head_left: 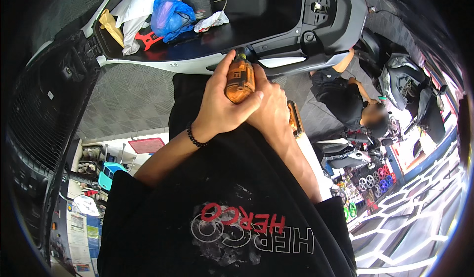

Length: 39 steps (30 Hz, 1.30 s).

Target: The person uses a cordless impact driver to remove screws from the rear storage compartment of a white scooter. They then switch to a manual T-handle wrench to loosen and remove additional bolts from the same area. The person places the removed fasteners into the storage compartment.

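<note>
An orange and black cordless power tool (239, 83) is held between my two closed hands, its nose against the lower side of a black and white scooter body (197, 63). My left hand (218, 99) wraps the tool's rear housing, thumb across toward the other hand. My right hand (270, 104) grips it from the right, mostly behind the left thumb, with the orange battery end (295, 116) showing beside it. Above them, the open dark compartment (252, 15) holds a blue plastic bag (172, 18), a red item (147, 39), crumpled white wrapping and a dark box.
A large black panel (47, 119) stands along the left. At right, a person in black (335, 97) is bent low beside other scooters (405, 79). Patterned grey flooring (118, 104) lies below; shelves with coloured wheels (375, 183) and a turquoise basket (108, 176) are farther off.
</note>
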Motion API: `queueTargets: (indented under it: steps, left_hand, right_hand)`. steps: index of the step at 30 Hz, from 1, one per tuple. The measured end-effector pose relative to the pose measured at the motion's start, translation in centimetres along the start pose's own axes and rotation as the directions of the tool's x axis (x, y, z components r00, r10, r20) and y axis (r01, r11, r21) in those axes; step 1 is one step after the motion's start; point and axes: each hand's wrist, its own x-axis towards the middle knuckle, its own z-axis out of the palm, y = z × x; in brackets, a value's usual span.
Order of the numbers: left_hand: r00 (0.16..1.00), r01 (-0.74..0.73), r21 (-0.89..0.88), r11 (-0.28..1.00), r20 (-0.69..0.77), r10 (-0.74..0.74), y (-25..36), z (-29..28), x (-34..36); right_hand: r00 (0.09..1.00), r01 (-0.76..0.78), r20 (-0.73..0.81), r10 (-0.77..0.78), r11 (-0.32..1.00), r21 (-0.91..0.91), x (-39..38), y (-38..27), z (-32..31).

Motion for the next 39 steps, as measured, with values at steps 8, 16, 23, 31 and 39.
queueTargets:
  steps: [8, 16, 23, 31, 39]
  left_hand:
    - [0.999, -0.047, 0.035, 0.998, 0.005, 0.047, -1.0, -1.2, 0.6]
    - [0.998, -0.007, 0.059, 0.998, 0.071, 0.003, -0.2, -0.6, 0.4]
    - [0.908, 0.389, -0.364, 0.846, 0.307, -0.285, -0.6, -2.4, 1.0]
    - [0.891, 0.397, -0.325, 0.859, 0.362, -0.275, 1.7, -2.4, -0.7]
    - [0.876, 0.255, -0.133, 0.958, 0.452, -0.171, 4.3, 0.3, -2.1]
  right_hand:
    - [0.998, 0.062, -0.023, -0.061, 0.996, 0.065, 0.3, -0.5, 0.1]
    - [0.999, -0.009, -0.031, 0.010, 0.999, 0.049, -0.6, 0.2, 0.2]
    - [0.999, 0.047, -0.028, -0.045, 0.996, 0.081, -0.8, 0.3, -0.1]
    - [0.990, 0.139, -0.016, -0.139, 0.990, -0.016, -3.3, 0.6, -1.7]
    - [0.988, 0.108, -0.122, -0.095, 0.989, 0.104, -7.4, 2.4, -4.0]
